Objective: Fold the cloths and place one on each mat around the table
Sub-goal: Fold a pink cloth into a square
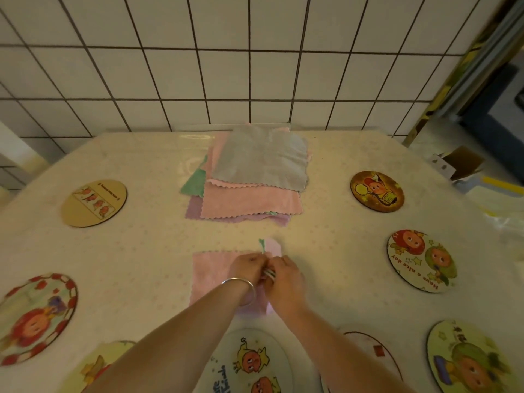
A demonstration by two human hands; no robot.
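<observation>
Both hands, left hand [247,268] and right hand [283,276], pinch the pink cloth [211,268] beneath them.

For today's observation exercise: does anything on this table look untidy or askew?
Yes: the cloth pile by the wall is skewed, its grey, pink, green and purple corners fanning out unevenly. The round mats lie flat.

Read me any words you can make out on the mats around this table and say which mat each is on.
"Have a nice day": on the round mat at the right, upside down to the camera.
Tan mat at far left: one small line of print, too small to read.
Near mat between the arms: blue characters, blurred, unreadable.
</observation>
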